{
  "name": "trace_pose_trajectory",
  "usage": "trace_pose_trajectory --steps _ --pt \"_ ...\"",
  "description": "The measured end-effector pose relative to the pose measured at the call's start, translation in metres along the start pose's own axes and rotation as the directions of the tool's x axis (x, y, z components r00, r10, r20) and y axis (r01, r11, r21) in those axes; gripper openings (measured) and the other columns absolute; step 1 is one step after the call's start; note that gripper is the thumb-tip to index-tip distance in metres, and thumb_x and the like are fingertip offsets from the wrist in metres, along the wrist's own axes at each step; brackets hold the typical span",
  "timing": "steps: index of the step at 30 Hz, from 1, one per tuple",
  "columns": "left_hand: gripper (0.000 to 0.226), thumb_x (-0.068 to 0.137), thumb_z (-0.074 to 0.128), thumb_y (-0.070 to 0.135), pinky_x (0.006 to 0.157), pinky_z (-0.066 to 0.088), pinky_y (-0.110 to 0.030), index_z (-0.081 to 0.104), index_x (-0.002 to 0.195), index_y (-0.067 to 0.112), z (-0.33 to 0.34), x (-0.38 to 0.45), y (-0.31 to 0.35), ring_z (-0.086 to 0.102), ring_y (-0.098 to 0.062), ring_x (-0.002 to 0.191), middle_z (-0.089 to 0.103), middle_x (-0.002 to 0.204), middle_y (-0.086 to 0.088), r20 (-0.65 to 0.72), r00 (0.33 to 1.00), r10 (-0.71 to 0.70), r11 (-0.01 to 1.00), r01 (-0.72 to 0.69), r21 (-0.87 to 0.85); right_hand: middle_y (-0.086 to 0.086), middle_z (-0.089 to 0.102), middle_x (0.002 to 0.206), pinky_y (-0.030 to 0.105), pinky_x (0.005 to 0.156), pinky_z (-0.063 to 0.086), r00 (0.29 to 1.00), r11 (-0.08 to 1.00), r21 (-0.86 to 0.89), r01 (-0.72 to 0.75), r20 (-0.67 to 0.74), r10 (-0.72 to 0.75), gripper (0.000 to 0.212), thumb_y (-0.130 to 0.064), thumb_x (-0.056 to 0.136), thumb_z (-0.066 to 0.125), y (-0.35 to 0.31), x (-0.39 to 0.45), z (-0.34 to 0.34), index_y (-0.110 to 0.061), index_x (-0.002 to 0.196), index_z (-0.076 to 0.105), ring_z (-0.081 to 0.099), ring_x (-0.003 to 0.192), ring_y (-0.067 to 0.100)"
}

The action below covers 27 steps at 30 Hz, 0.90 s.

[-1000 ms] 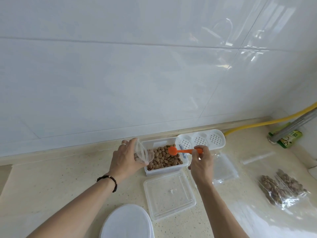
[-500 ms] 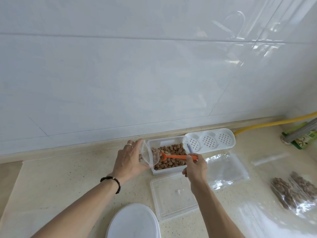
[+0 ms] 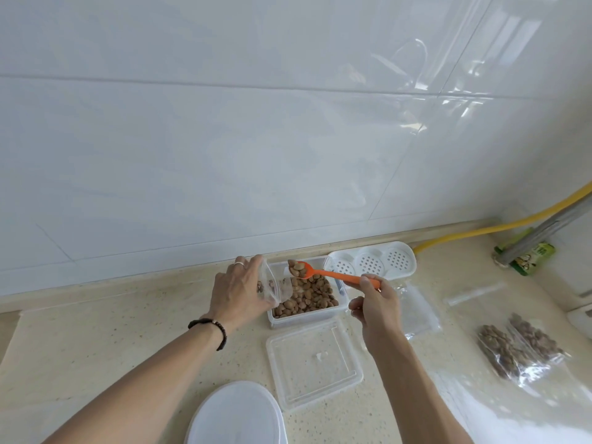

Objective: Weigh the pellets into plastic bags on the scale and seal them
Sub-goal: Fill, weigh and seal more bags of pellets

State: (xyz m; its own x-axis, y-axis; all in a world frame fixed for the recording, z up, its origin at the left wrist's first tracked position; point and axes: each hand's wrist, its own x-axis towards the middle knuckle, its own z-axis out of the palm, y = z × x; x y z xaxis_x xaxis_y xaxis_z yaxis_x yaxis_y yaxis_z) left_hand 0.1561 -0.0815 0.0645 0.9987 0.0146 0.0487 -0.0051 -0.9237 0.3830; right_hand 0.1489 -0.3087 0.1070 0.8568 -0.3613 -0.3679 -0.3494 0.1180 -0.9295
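Since the earlier frame the orange spoon (image 3: 323, 273) had risen from the pellets (image 3: 309, 296) in the clear tub (image 3: 339, 310), loaded. The right hand (image 3: 374, 304) pinched its handle end; the handle ran leftward to the bowl. The left hand (image 3: 240, 291) gripped the open plastic bag (image 3: 272, 285), whose mouth lay just left of and below the bowl, over the tub's left edge.

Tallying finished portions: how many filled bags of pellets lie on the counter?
2: one bag and a second bag side by side at the right, touching or overlapping. A third, partly filled bag is in the left hand.
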Motion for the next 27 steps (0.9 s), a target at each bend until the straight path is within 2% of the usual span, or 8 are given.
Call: trace_pose_trajectory --steps 4,8,13,16,19,21,24,27 --pt "0.072 0.069 0.073 0.052 0.072 0.037 -0.033 0.037 0.125 0.024 -0.001 0.001 0.011 0.054 -0.023 0.1 0.045 0.103 0.0 0.017 1.0 0.002 1.0 -0.001 -0.027 0.012 0.069 0.089 0.025 0.045 0.045 0.978 0.973 -0.112 0.202 0.071 -0.195 0.009 -0.01 0.099 0.049 -0.023 -0.022 0.008 -0.014 0.1 0.057 0.053 0.044 0.013" --pt "0.083 0.068 0.075 0.057 0.084 0.039 -0.035 0.035 0.133 0.023 -0.009 -0.004 0.019 0.05 -0.022 0.106 0.043 0.11 0.001 0.019 1.0 -0.023 0.985 0.026 -0.173 -0.003 0.062 0.076 0.027 0.042 0.044 0.845 0.826 -0.23 0.514 0.304 -0.441 0.015 -0.007 0.098 0.052 -0.036 -0.049 0.015 -0.019 0.09 0.059 0.057 0.044 0.019" --pt "0.092 0.067 0.076 0.056 0.093 0.039 -0.037 0.031 0.14 0.023 -0.02 -0.014 0.021 0.048 -0.021 0.113 0.042 0.12 -0.002 0.016 0.997 -0.075 0.956 0.076 -0.284 -0.001 0.064 0.079 0.027 0.045 0.046 0.786 0.761 -0.248 0.6 0.362 -0.502 0.016 -0.006 0.097 0.054 -0.051 -0.072 0.01 -0.018 0.09 0.061 0.06 0.047 0.019" --pt "0.095 0.067 0.077 0.057 0.094 0.041 -0.038 0.03 0.142 0.023 -0.027 -0.023 0.023 0.048 -0.022 0.115 0.043 0.123 -0.003 0.013 0.997 -0.076 0.948 0.076 -0.31 0.005 0.064 0.078 0.023 0.045 0.045 0.824 0.811 -0.185 0.555 0.255 -0.506 0.013 -0.004 0.095 0.057 -0.056 -0.086 -0.001 -0.014 0.092 0.064 0.061 0.051 0.019" --pt "0.095 0.066 0.078 0.057 0.093 0.041 -0.039 0.031 0.141 0.023 -0.032 -0.037 0.031 0.049 -0.022 0.114 0.044 0.121 -0.003 -0.007 0.999 -0.044 0.942 0.039 -0.332 0.007 0.064 0.075 0.027 0.047 0.047 0.903 0.903 -0.024 0.429 0.045 -0.428 0.009 -0.005 0.094 0.059 -0.051 -0.096 -0.022 -0.012 0.094 0.066 0.058 0.051 0.017" --pt "0.095 0.062 0.077 0.061 0.09 0.042 -0.039 0.033 0.137 0.023 -0.037 -0.052 0.042 0.049 -0.021 0.109 0.043 0.114 0.0 -0.018 1.0 -0.004 0.936 -0.003 -0.353 0.009 0.064 0.074 0.027 0.05 0.043 0.955 0.944 0.145 0.295 -0.06 -0.289 0.009 -0.004 0.095 0.058 -0.04 -0.101 -0.042 -0.01 0.096 0.065 0.054 0.05 0.015" --pt "0.097 0.047 0.06 0.078 0.082 0.045 -0.037 0.039 0.126 0.026 -0.041 -0.077 0.063 0.048 -0.018 0.094 0.041 0.1 0.006 -0.053 0.996 0.072 0.917 -0.087 -0.39 0.015 0.068 0.084 0.022 0.046 0.04 0.985 0.934 0.338 0.116 -0.162 -0.063 0.009 -0.003 0.095 0.057 -0.01 -0.112 -0.078 -0.011 0.093 0.061 0.053 0.048 0.013" --pt "0.094 0.056 0.077 0.063 0.083 0.046 -0.037 0.04 0.133 0.022 -0.031 -0.097 0.08 0.054 -0.024 0.098 0.05 0.107 -0.001 -0.084 0.982 0.169 0.907 -0.188 -0.377 0.015 0.07 0.081 0.021 0.046 0.042 0.953 0.906 0.423 0.008 -0.279 0.121 0.013 0.001 0.094 0.056 0.04 -0.132 -0.113 -0.011 0.094 0.058 0.058 0.048 0.013"
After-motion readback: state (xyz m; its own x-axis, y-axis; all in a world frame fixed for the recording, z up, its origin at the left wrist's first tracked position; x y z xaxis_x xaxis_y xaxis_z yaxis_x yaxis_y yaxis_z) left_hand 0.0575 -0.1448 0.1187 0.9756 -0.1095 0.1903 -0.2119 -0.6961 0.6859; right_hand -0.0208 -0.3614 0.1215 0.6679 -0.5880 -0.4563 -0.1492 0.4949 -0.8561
